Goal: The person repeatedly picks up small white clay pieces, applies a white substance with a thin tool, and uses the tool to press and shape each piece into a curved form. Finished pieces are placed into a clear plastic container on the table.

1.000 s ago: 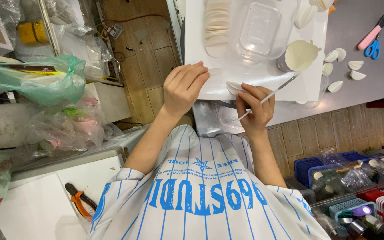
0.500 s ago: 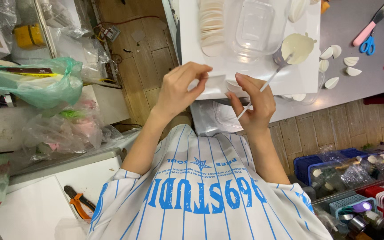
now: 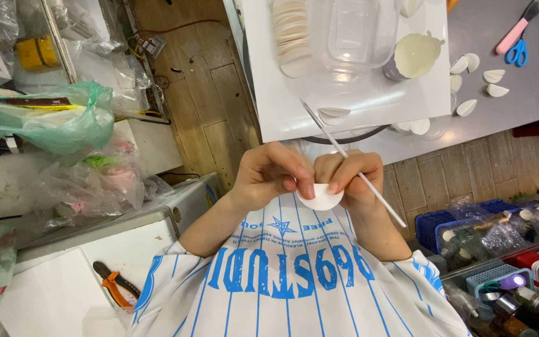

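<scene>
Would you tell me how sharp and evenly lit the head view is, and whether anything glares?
Head view: the hands, left hand and right hand, and the white disc are sharp; light is soft and even; the white board looks bright, nearly washed out; edges bend with wide-angle distortion.

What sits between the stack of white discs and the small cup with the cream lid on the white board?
A clear plastic container lies between the stack of white discs and the cup, seen in the head view.

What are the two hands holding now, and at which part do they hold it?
Both the left hand and right hand pinch a white round disc at its upper edge; the right hand also holds a thin white stick near its middle.
</scene>
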